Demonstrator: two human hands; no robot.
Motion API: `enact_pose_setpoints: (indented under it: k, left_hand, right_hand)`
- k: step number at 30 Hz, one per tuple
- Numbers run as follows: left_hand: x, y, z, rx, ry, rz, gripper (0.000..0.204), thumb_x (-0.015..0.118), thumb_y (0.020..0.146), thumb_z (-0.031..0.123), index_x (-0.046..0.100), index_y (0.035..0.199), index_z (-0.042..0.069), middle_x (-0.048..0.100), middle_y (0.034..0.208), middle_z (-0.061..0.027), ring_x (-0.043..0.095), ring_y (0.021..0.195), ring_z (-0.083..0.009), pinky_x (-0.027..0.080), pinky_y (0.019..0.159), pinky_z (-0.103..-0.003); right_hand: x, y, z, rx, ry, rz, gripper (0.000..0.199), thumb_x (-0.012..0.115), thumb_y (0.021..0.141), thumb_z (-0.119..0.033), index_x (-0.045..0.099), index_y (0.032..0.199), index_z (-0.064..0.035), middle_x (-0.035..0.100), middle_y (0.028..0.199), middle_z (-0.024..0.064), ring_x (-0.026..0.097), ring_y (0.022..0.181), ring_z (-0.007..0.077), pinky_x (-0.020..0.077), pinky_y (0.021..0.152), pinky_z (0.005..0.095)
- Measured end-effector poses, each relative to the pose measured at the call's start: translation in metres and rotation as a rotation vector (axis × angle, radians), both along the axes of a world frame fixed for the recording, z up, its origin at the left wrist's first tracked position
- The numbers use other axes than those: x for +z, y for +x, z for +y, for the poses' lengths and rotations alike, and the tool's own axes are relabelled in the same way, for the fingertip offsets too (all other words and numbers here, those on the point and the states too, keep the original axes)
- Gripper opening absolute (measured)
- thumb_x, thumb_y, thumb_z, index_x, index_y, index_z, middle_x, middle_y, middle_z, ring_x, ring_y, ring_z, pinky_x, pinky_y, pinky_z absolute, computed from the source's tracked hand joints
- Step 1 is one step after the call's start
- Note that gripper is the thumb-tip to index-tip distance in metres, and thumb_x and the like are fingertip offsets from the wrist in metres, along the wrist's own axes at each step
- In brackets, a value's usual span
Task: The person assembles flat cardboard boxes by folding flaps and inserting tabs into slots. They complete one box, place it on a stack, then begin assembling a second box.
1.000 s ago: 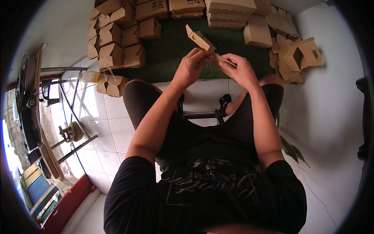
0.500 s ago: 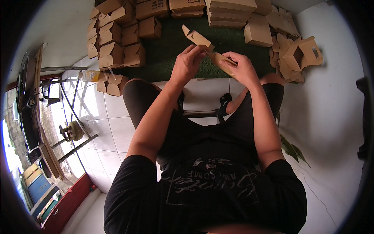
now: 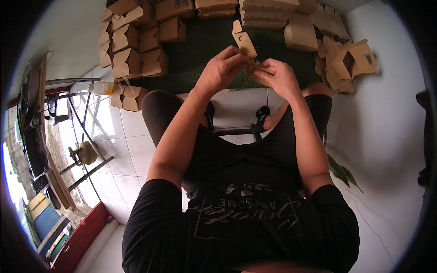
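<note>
A partly folded brown cardboard box (image 3: 245, 44) is held up between my two hands above the green mat. Its far panel, with a small curved cut, stands away from me. My left hand (image 3: 223, 68) pinches the box's left edge, thumb and fingers together. On the other side my right hand (image 3: 276, 77) is closed on the near panel, fingers bent over its edge. The fingers hide the folds where the two panels meet.
Folded boxes (image 3: 127, 63) are stacked at the far left, more boxes (image 3: 264, 13) at the back. Flat cardboard pieces (image 3: 337, 63) and an open handled box (image 3: 359, 59) lie at the right. A bottle (image 3: 102, 88) stands left of the green mat (image 3: 195, 54).
The box has turned: its far panel now points more upright and sits further right. My left hand has shifted slightly right, nearer my right hand.
</note>
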State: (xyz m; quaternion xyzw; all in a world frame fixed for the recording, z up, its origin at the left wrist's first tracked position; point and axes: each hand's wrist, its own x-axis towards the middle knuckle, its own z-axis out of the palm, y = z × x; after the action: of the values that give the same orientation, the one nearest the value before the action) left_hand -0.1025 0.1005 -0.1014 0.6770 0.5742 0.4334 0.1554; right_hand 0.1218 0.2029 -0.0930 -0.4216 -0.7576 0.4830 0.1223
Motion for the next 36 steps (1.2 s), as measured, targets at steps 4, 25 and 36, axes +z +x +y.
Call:
enact_pose_setpoints:
  k: [4, 25, 36]
  left_hand:
    - [0.004, 0.0, 0.001, 0.003, 0.036, 0.074, 0.015, 0.078, 0.097, 0.012, 0.079, 0.112, 0.014, 0.07, 0.109, -0.0068, 0.076, 0.098, -0.0332, 0.063, 0.082, -0.045]
    - [0.0, 0.013, -0.015, 0.107, -0.075, -0.071, 0.029, 0.09, 0.09, 0.008, 0.09, 0.118, 0.017, 0.076, 0.116, -0.0093, 0.079, 0.101, -0.0267, 0.067, 0.087, -0.04]
    - [0.0, 0.013, -0.013, 0.118, 0.039, -0.035, 0.023, 0.088, 0.091, 0.009, 0.09, 0.112, 0.016, 0.079, 0.11, -0.006, 0.082, 0.096, -0.0249, 0.068, 0.082, -0.038]
  right_hand:
    - [0.003, -0.003, -0.004, 0.016, 0.062, 0.007, 0.032, 0.087, 0.1, -0.028, 0.078, 0.114, -0.0006, 0.083, 0.104, 0.0173, 0.083, 0.096, 0.0291, 0.0612, 0.083, 0.04]
    - [-0.02, -0.009, -0.013, -0.08, -0.151, 0.299, 0.025, 0.076, 0.102, -0.016, 0.081, 0.122, 0.0, 0.082, 0.105, 0.0074, 0.075, 0.096, 0.0129, 0.0571, 0.087, 0.029]
    - [-0.017, -0.009, -0.01, -0.203, -0.314, 0.233, 0.022, 0.074, 0.107, -0.015, 0.081, 0.122, -0.0014, 0.078, 0.107, 0.0008, 0.068, 0.097, 0.0065, 0.0518, 0.088, 0.0239]
